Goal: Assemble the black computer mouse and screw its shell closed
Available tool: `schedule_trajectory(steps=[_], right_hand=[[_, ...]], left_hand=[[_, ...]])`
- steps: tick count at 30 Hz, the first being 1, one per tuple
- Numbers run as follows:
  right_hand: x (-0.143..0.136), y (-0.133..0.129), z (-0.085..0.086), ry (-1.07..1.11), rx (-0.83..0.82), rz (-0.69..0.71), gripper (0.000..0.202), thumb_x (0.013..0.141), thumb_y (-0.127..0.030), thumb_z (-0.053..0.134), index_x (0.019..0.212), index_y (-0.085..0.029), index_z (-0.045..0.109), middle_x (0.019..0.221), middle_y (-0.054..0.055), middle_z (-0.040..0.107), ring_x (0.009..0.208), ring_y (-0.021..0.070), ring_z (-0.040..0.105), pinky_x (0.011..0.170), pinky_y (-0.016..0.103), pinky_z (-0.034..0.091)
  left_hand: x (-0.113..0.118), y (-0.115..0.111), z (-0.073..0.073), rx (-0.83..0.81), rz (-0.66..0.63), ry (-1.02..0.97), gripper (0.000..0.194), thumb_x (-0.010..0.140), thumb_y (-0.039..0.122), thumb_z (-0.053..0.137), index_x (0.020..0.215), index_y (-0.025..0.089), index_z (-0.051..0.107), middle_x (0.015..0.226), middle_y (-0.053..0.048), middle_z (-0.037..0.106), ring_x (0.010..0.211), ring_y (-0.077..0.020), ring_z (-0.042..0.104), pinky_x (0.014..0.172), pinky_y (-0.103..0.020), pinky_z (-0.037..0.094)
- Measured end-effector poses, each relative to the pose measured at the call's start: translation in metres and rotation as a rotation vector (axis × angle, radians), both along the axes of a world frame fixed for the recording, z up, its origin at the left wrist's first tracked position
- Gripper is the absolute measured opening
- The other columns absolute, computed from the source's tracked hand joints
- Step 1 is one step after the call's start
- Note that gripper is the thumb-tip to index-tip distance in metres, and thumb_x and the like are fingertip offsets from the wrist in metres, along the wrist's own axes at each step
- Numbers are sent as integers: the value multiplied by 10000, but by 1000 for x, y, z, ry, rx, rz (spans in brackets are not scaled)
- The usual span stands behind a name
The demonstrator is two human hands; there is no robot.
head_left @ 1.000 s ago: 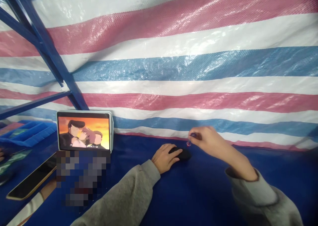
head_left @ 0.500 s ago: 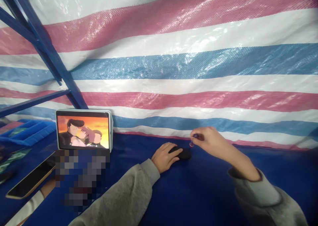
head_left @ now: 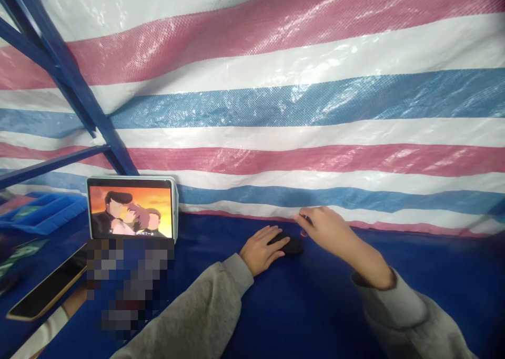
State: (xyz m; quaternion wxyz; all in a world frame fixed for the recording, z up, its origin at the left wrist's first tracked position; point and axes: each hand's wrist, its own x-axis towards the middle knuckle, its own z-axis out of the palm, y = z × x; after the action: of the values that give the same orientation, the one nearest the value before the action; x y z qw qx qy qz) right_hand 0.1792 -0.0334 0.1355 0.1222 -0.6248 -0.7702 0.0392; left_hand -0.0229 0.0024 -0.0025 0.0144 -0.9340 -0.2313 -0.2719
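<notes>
My left hand (head_left: 262, 251) lies over a black computer mouse (head_left: 292, 245), the thumb on the near side and the fingers across its top. Only the mouse's right end shows plainly. Just right of it, my right hand (head_left: 323, 227) is closed in a pinch. Below its fingertips pokes a small, slim thing with a reddish, ring-like lower end (head_left: 303, 233); the fingers hide most of it. That end is close to the mouse's right end, but I cannot tell if they touch.
A tablet (head_left: 132, 209) playing a cartoon stands at left. Before it lie a phone (head_left: 49, 283) and a pixelated patch, near another person's sleeve (head_left: 47, 332). Beyond are a blue compartment tray (head_left: 65, 212) and blue metal frame (head_left: 74, 85). Striped sheeting (head_left: 276, 106) backs the blue table (head_left: 284, 311).
My right hand has shifted slightly left and tilted, and the small thing in its pinch is now more covered by the fingers. My left hand stays on the mouse.
</notes>
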Motion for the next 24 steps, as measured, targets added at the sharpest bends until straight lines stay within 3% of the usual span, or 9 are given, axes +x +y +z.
schedule_trajectory(steps=[6, 13, 17, 21, 24], right_hand=[[-2, 0, -8, -90, 16, 21, 280, 946, -305, 375, 997, -181, 621, 799, 70, 701, 734, 200, 638, 628, 273, 354], [-1, -1, -6, -124, 9, 44, 301, 927, -215, 361, 1033, -162, 637, 925, 100, 677, 768, 200, 633, 663, 285, 370], [-2, -4, -5, -59, 5, 155, 384, 841, -89, 399, 1130, -186, 632, 1016, 84, 656, 804, 177, 628, 699, 267, 383], [-4, -8, -3, -1, -19, 202, 419, 762, -43, 429, 1072, -215, 652, 1017, 42, 668, 844, 168, 623, 730, 253, 385], [-6, -8, -2, -29, -13, 136, 314, 810, -96, 429, 994, -196, 663, 979, 56, 679, 849, 179, 621, 706, 259, 376]], left_hand=[[0, 2, -2, 42, -20, -23, 407, 996, 416, 389, 1299, 187, 533, 1350, -99, 544, 1289, -207, 481, 1092, -406, 408], [-1, 2, -2, -12, -28, -23, 423, 987, 427, 407, 1325, 192, 506, 1365, -97, 530, 1302, -207, 466, 1102, -414, 394], [-2, 0, 1, -56, -61, 0, 432, 986, 376, 409, 1371, 186, 457, 1411, -113, 476, 1338, -222, 416, 1115, -443, 361], [-2, -1, 0, -62, -70, 0, 414, 979, 323, 413, 1366, 187, 464, 1411, -116, 473, 1352, -229, 393, 1121, -460, 342], [-2, -1, -1, -61, -76, 6, 410, 978, 318, 423, 1364, 187, 469, 1412, -121, 469, 1352, -230, 392, 1123, -454, 340]])
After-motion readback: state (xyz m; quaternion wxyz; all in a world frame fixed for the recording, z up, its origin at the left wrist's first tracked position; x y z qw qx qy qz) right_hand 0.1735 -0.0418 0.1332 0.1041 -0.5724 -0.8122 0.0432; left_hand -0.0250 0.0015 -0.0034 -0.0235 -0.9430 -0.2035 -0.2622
